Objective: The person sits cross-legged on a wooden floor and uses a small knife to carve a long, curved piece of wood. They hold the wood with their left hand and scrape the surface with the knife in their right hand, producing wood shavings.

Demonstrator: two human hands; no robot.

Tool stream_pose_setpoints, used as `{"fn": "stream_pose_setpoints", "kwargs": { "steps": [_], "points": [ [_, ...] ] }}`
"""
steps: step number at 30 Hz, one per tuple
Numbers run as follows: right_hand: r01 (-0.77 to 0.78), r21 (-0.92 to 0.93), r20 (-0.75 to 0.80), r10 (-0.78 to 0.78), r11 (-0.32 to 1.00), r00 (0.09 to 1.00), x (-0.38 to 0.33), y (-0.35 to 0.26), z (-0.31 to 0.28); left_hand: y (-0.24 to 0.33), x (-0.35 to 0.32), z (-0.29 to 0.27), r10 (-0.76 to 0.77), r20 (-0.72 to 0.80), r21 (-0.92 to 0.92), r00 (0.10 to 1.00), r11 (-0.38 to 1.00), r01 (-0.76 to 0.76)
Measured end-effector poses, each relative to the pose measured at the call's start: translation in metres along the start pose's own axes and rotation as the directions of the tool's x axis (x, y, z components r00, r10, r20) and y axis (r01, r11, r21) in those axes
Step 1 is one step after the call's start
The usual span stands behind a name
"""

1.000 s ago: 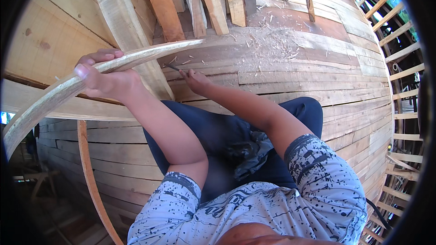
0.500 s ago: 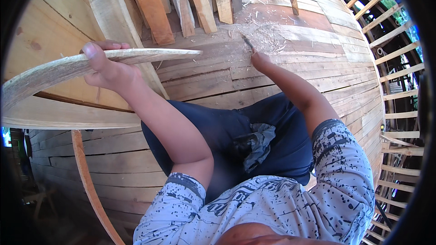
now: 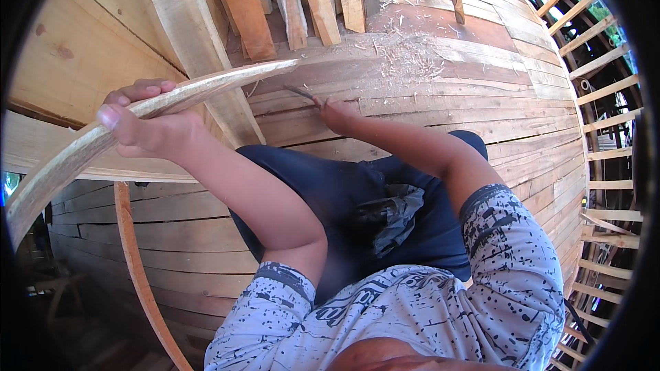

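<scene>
My left hand point(image 3: 155, 130) is wrapped round a long, curved strip of pale wood point(image 3: 227, 80), thumb on one side and fingers over the other. The strip tapers to a thin tip toward the middle of the view and bends down to the left rim. In my right hand point(image 3: 338, 117) is a slim, dark, knife-like tool point(image 3: 300, 91), its handle mostly covered by my fingers. Its blade points left, below the strip's tip and apart from it.
Wood shavings point(image 3: 419, 62) lie scattered on the plank floor point(image 3: 440, 106). Several upright timbers point(image 3: 240, 10) stand at the far side, beside a plank wall point(image 3: 82, 34). A curved brown batten point(image 3: 134, 261) rises at the left. Wooden slats point(image 3: 605, 154) line the right rim.
My right hand has swung left with the tool, from near the shavings toward the strip's tip. My left hand has shifted slightly left and down, and the strip's tip has risen a little.
</scene>
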State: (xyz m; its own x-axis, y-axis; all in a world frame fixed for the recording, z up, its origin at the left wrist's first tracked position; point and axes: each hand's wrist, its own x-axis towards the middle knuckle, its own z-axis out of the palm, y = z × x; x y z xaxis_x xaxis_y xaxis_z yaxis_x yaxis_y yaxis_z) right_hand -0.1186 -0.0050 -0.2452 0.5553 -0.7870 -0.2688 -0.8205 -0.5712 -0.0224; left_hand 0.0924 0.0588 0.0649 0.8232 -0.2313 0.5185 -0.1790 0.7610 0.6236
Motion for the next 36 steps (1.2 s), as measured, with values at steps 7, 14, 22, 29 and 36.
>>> {"fn": "stream_pose_setpoints", "kwargs": {
  "steps": [7,14,22,29,36],
  "points": [
    [-0.472,0.04,0.004,0.473,0.881,0.881,0.009,0.074,0.021,-0.003,0.017,-0.016,0.195,-0.11,0.072,0.975,0.979,-0.188],
    [-0.016,0.17,-0.188,0.048,0.985,0.981,0.032,-0.049,-0.034,-0.012,0.008,-0.001,0.28,-0.275,0.127,0.92,0.959,-0.254],
    [0.08,0.195,-0.231,-0.034,0.978,0.972,0.105,-0.086,-0.012,-0.02,0.007,0.003,0.124,-0.34,-0.024,0.932,0.99,-0.141],
    [-0.349,0.302,-0.042,0.378,0.887,0.925,0.067,0.039,0.006,-0.031,-0.001,0.011,0.066,-0.298,0.051,0.952,0.997,-0.053],
    [-0.499,0.04,-0.064,0.5,0.866,0.863,-0.01,0.139,0.013,-0.03,-0.012,0.023,0.087,-0.24,0.146,0.967,0.988,-0.053]
  ]
}}
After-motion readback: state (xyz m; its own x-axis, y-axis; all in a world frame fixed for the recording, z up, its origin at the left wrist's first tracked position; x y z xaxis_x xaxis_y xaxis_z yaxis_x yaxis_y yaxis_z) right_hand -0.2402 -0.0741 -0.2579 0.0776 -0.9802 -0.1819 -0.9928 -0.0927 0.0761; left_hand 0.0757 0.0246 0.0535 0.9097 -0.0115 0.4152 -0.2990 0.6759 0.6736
